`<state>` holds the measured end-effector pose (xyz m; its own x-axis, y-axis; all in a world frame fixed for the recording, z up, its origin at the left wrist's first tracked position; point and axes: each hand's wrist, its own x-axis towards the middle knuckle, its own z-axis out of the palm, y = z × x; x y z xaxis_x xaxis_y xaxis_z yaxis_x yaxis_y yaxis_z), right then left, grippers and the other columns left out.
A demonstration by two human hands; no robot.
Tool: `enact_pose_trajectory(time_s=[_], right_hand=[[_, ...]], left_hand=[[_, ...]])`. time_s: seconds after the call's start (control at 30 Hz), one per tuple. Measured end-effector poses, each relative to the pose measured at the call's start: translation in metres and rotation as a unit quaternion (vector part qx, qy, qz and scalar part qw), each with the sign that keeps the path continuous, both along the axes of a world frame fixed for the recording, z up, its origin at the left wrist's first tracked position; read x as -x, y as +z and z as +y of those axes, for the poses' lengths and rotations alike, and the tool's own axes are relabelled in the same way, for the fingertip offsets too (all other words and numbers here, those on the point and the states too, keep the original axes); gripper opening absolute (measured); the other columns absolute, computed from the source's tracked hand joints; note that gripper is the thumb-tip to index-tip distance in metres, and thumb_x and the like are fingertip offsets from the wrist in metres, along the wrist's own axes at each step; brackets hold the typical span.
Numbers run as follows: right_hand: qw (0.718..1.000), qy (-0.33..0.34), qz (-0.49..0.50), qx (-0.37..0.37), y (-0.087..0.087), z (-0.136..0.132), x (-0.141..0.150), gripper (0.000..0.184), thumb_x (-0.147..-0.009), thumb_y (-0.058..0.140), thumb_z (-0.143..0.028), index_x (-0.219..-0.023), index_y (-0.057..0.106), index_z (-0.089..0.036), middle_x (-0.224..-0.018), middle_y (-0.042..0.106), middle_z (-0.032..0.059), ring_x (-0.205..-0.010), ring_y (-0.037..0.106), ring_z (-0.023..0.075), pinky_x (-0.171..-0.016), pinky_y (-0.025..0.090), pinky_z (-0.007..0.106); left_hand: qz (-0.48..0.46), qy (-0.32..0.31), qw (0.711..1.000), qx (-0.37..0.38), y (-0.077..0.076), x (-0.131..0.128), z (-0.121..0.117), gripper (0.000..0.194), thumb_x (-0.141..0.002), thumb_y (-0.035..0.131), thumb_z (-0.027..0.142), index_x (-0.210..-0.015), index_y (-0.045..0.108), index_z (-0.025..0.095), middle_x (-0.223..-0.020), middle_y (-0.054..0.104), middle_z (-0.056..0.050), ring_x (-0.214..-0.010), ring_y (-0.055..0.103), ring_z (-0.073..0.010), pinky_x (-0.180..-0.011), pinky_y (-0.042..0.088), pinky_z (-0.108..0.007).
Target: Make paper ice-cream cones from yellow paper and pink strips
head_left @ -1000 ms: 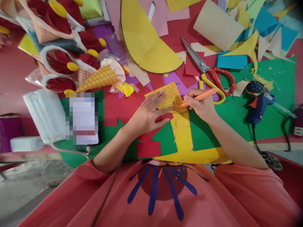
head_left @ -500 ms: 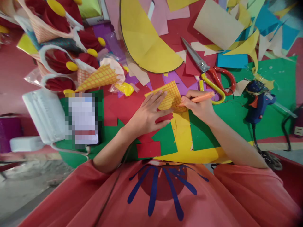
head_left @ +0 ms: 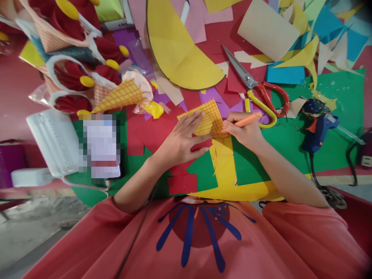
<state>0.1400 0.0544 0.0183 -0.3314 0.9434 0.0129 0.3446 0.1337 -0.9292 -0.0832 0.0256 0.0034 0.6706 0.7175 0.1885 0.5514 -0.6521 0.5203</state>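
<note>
1 yel. card under L hand, by R hand w/ marker.

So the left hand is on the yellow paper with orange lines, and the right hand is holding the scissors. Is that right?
Not quite: in the head view, the right hand holds an orange marker; the scissors lie beyond that hand, unheld. The left hand is indeed on the yellow paper with orange lines.
</note>
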Motion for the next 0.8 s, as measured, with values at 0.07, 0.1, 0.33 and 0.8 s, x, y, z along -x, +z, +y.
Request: enact_pose_trajectory(time_s=[0.07,0.1,0.33,0.8], right_hand=[[1.000,0.008,-0.005,0.005,-0.0001,0.0001,-0.0003,0.029,-0.078,0.053,-0.020,-0.051,0.041,-0.019,-0.047,0.041,-0.0054,-0.047,0.036,0.0063,-0.045,0.026,0.024],[1.000,0.009,-0.009,0.010,0.0001,0.0001,-0.0004,0.029,-0.077,0.053,-0.020,-0.050,0.042,-0.019,-0.046,0.041,-0.0055,-0.046,0.035,0.0062,-0.045,0.026,0.024],[0.998,-0.009,0.033,0.056,0.0005,0.0010,-0.0022,0.027,-0.075,0.055,-0.018,-0.049,0.047,-0.019,-0.047,0.051,-0.0034,-0.045,0.043,0.0070,-0.043,0.030,0.023],[0.991,-0.059,0.107,0.061,-0.0007,-0.0011,-0.0023,0.017,-0.082,0.067,-0.037,-0.086,0.069,-0.020,-0.075,0.068,0.0001,-0.059,0.060,0.0078,-0.051,0.045,0.021]], left_hand=[[-0.002,0.001,1.000,0.001,-0.0008,0.0003,-0.0001,0.032,-0.091,0.056,0.037,-0.119,0.067,0.024,-0.152,0.036,-0.016,-0.140,0.036,-0.0372,-0.110,0.033,-0.060],[-0.003,0.001,1.000,0.002,-0.0012,0.0004,0.0000,0.032,-0.091,0.056,0.037,-0.119,0.066,0.024,-0.152,0.036,-0.016,-0.140,0.036,-0.0371,-0.110,0.033,-0.060],[0.000,0.003,1.000,-0.006,-0.0006,0.0003,0.0000,0.032,-0.092,0.055,0.038,-0.118,0.067,0.024,-0.151,0.038,-0.016,-0.139,0.037,-0.0356,-0.110,0.034,-0.059],[-0.020,-0.061,0.997,-0.046,0.0059,0.0001,0.0045,0.025,-0.095,0.050,0.024,-0.111,0.067,0.016,-0.123,0.067,-0.011,-0.119,0.060,-0.0231,-0.097,0.052,-0.040]])
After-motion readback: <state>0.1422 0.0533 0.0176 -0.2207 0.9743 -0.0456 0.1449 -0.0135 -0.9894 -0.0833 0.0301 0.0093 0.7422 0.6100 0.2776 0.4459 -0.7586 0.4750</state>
